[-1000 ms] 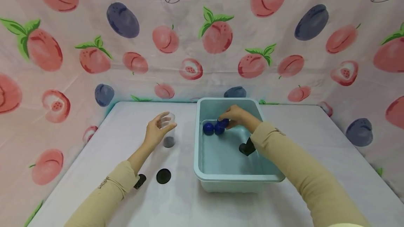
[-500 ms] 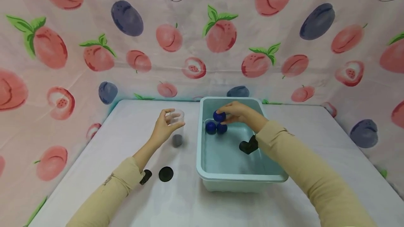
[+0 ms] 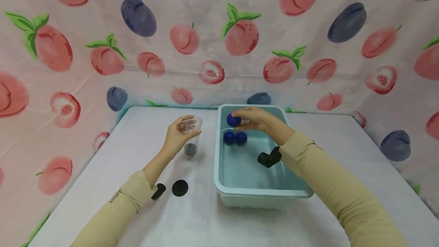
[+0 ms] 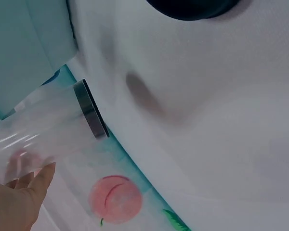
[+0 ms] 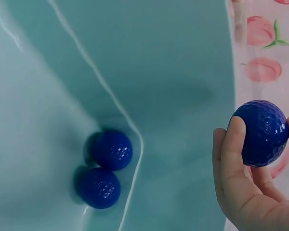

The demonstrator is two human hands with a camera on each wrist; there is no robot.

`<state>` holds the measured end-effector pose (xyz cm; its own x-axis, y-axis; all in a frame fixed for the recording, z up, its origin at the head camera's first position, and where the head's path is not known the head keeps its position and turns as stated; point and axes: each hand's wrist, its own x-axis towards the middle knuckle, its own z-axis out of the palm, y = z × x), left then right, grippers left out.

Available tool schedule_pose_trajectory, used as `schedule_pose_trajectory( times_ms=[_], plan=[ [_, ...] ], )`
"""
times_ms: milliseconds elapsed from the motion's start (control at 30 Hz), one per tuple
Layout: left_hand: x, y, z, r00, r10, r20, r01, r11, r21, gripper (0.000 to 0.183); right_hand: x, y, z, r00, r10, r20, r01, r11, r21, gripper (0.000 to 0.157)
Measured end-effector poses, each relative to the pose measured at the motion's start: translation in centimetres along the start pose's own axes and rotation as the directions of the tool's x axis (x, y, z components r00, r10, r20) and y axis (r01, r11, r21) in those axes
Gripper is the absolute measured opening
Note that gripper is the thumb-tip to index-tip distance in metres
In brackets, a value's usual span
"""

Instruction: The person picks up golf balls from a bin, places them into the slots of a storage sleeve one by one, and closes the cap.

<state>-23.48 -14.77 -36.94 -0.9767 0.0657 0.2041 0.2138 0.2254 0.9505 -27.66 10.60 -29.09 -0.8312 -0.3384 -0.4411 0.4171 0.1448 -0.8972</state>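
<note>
So we're pinching a blue ball (image 3: 233,119) between the thumb and fingertips of our right hand (image 3: 262,121), and we're holding it up over the far left corner of the tub (image 3: 260,192). Below it, a second ball (image 3: 229,138) and a third ball (image 3: 241,138) are sitting side by side on the tub's floor, near that same corner. Meanwhile our left hand (image 3: 174,140) is gripping a clear tube (image 3: 194,141), dark end down and roughly upright, just outside the tub's left edge; we can't tell if it's touching the worktop (image 3: 346,144). Looks to us like we're in the middle of lifting one ball out, and the next move probably calls for clearing the tub's left rim while keeping the tube steady. Further out, a black piece (image 3: 269,157) is lying towards the tub's right wall, partly behind our sleeve. A black disc (image 3: 180,188) is lying flat nearer the worktop's front edge, and another dark bit (image 3: 159,191) is poking out beside our left cuff.
</note>
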Motion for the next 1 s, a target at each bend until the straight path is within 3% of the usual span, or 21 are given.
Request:
schedule_pose_trajectory(
  times_ms=[333,767,1000],
  plan=[
    [0.4,0.4,0.6,0.999,0.032,0.002,-0.032,0.999,0.007,0.054,0.0,-0.8,0.9,0.998,-0.024,0.051,0.020,0.998,0.068,0.056],
    [0.6,1.4,1.6,0.999,0.031,0.013,-0.032,0.999,0.044,0.053,0.6,-2.1,4.0,0.998,-0.033,0.062,0.031,0.999,0.035,0.053],
    [0.7,1.6,1.7,0.999,0.045,0.017,-0.046,0.996,0.073,0.054,0.8,-2.3,5.0,0.994,-0.076,0.074,0.076,0.997,0.000,0.047]
  ],
)
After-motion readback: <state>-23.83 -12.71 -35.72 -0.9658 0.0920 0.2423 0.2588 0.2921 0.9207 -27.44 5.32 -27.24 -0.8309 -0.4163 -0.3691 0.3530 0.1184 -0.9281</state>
